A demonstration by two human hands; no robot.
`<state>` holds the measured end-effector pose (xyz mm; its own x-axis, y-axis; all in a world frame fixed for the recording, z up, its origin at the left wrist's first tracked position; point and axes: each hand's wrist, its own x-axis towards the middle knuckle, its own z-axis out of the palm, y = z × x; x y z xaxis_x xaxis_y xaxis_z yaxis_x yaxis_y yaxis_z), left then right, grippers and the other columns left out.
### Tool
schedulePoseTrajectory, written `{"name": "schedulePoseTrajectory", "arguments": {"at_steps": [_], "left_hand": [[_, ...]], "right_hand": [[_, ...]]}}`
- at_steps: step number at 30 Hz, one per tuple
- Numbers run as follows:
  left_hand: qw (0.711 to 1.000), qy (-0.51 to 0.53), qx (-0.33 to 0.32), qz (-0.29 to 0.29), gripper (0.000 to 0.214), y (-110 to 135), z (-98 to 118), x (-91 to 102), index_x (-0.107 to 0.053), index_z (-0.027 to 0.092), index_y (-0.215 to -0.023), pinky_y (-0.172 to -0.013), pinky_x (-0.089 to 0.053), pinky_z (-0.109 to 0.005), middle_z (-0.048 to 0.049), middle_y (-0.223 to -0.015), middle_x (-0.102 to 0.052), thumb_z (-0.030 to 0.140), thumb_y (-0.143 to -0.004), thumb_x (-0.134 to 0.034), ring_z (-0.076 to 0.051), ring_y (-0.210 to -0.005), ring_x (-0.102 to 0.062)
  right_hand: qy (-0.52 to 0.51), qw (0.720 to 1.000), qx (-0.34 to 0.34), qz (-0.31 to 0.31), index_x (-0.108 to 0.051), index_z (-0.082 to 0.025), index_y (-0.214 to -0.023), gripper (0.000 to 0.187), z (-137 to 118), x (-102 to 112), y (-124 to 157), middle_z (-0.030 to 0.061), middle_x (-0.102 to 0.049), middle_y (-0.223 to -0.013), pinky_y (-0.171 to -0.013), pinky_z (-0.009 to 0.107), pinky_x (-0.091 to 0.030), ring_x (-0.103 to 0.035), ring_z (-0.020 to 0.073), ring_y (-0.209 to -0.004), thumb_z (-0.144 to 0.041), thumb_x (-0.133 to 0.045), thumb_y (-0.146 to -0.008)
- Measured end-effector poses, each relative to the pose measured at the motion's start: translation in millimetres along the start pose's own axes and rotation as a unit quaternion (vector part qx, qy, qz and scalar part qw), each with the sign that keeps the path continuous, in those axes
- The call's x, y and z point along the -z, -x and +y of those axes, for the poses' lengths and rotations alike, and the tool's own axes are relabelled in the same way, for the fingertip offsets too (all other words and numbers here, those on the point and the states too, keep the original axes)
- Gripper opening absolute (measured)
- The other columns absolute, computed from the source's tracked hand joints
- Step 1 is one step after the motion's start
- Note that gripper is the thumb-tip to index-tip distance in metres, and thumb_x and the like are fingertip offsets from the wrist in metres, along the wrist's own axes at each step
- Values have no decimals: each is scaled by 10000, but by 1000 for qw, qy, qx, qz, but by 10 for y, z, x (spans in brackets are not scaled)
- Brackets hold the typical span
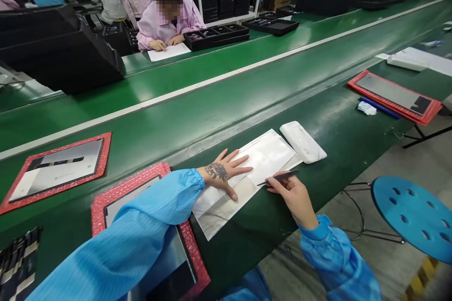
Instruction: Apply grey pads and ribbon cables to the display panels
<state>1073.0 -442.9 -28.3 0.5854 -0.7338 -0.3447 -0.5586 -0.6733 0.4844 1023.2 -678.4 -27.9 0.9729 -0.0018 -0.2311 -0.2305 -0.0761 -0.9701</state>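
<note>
My left hand lies flat with its fingers spread on white sheets resting on the green bench. In my right hand is a pair of dark tweezers, pinched between thumb and fingers. The tweezers' tip points left and is at the sheets' near right edge; whether it touches them I cannot tell. A white, rounded, box-like item lies just beyond the sheets' right end. Under my left forearm, a flat display panel sits on pink bubble wrap, partly hidden by the blue sleeve.
Another panel on pink wrap lies at left, near dark strips. At right are a red-wrapped panel, a blue pen and a blue stool. Across the green conveyor, a co-worker sits by black trays.
</note>
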Motion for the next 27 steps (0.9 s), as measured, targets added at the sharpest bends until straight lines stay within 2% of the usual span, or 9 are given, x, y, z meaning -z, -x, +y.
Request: {"name": "schedulePoseTrajectory", "arguments": {"at_steps": [2, 6, 12, 14, 17, 19, 22, 25, 27], "left_hand": [[1000, -4, 3, -4, 1056, 1, 2, 5, -220, 318, -1551, -1147, 114, -640, -47, -1648, -4, 667, -695, -729, -428, -1482, 92], [1000, -6, 5, -6, 1068, -1, -10, 4, -215, 322, -1551, -1148, 122, -635, -44, -1649, 0, 667, -686, -737, -417, -1484, 104], [1000, -12, 11, -13, 1067, 7, 20, 19, -225, 308, -1550, -1151, 112, -638, -47, -1647, 2, 678, -686, -731, -417, -1485, 99], [1000, -14, 24, -13, 925, 21, 68, 45, -237, 317, -1546, -1159, 106, -627, -31, -1646, -4, 686, -789, -620, -392, -1492, 93], [999, 5, 49, -6, 584, 48, 145, 91, -280, 358, -1527, -1183, 85, -593, 33, -1643, -50, 589, -990, -281, -317, -1504, 89], [998, 24, 56, -3, 525, 61, 173, 104, -298, 377, -1516, -1197, 69, -572, 62, -1637, -88, 495, -1030, -139, -278, -1506, 85], [999, 17, 48, 12, 486, 58, 166, 63, -316, 384, -1506, -1205, 53, -564, 68, -1630, -122, 444, -1034, -217, -275, -1508, 60], [997, -40, 37, 48, 503, 31, 156, -21, -349, 372, -1495, -1201, 9, -595, 37, -1621, -180, 430, -998, -399, -317, -1509, -7], [994, -68, 32, 84, 536, 33, 186, -36, -369, 357, -1490, -1188, -9, -629, 10, -1616, -213, 451, -972, -467, -343, -1506, -44]], "right_hand": [[6, 1000, -2, -8, -642, -242, -756, 359, -4, -3, 7, 11, -714, -726, -633, 317, -608, -712, 234, -755, -545, -801, -646], [2, 1000, 7, 2, -652, -245, -775, 296, -21, -29, 45, 8, -709, -750, -603, 278, -589, -702, 212, -761, -524, -741, -735], [8, 999, -37, -29, -640, -220, -768, 388, -42, -10, -71, 29, -710, -742, -569, 302, -591, -695, 224, -735, -537, -814, -627], [8, 999, -34, -30, -637, -220, -756, 412, -59, -5, -94, 37, -710, -733, -537, 291, -571, -685, 218, -700, -555, -824, -604], [17, 999, -2, -38, -642, -218, -752, 387, -110, -21, 11, 44, -701, -710, -489, 264, -515, -659, 201, -651, -540, -818, -632], [33, 997, 23, -63, -663, -205, -745, 350, -161, -46, 190, 50, -694, -680, -465, 262, -488, -622, 180, -580, -511, -812, -663], [49, 995, 36, -85, -690, -201, -727, 293, -247, -74, 530, 64, -707, -704, -450, 264, -481, -590, 161, -528, -474, -793, -703], [29, 997, 40, -57, -693, -227, -727, 239, -311, -56, 765, 58, -719, -733, -449, 248, -495, -606, 159, -541, -438, -802, -707], [4, 998, 47, -36, -692, -238, -726, 234, -331, -37, 804, 60, -730, -727, -435, 235, -499, -596, 148, -510, -415, -836, -674]]}}
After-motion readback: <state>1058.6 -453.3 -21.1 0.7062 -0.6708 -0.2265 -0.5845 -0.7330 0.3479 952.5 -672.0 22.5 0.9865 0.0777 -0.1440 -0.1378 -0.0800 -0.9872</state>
